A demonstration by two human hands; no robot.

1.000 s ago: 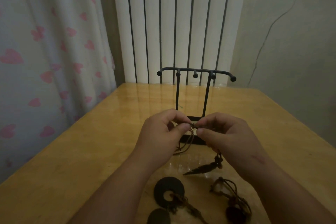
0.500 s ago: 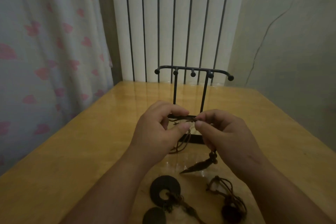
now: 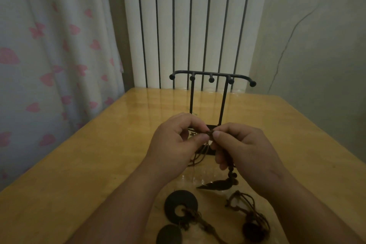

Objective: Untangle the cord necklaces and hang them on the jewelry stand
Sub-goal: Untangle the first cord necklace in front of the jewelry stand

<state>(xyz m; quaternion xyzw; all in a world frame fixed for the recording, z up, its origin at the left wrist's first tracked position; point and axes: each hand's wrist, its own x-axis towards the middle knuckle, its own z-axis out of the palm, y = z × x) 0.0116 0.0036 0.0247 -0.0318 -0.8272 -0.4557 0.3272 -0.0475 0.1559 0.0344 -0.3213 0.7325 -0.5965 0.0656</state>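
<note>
Cord necklace [image 3: 210,133]: held up over the counter [image 3: 79,164], just in front of the base of the jewelry stand [image 3: 211,79], with a knot or bead on the brown cord pinched from both sides. Left hand [image 3: 174,142]: thumb and forefinger closed on the cord from the left. Right hand [image 3: 243,148]: pinches the same spot from the right, other fingers curled in. Loose loops of cord hang below the left hand toward the wood. From under the right hand a short string of beads [image 3: 230,173] drops to a dark feather-shaped pendant [image 3: 216,185]; whether it touches the surface cannot be told. Nearer the camera more necklaces lie on the counter: a dark ring-shaped pendant [image 3: 181,204] with an oval pendant [image 3: 169,234] just beside it on knotted cord, and to the right a bundle of cord [image 3: 243,204] running to a round dark pendant [image 3: 253,231]. Stand: black metal, two upright posts, curved top bar with ball-tipped pegs, upright behind the hands. Counter: glossy yellow wood, catching reflections of the radiator [image 3: 198,25]. Far edge meets the white ribbed radiator; left edge runs on a diagonal beside a pale curtain [image 3: 49,55] printed with pink hearts; right edge runs along a pale wall [image 3: 316,65]. Broad wood shows on either side of the hands and between stand and far edge. A thin dark line [image 3: 287,45] climbs the wall, crack or wire, cannot tell. Light dim.
</note>
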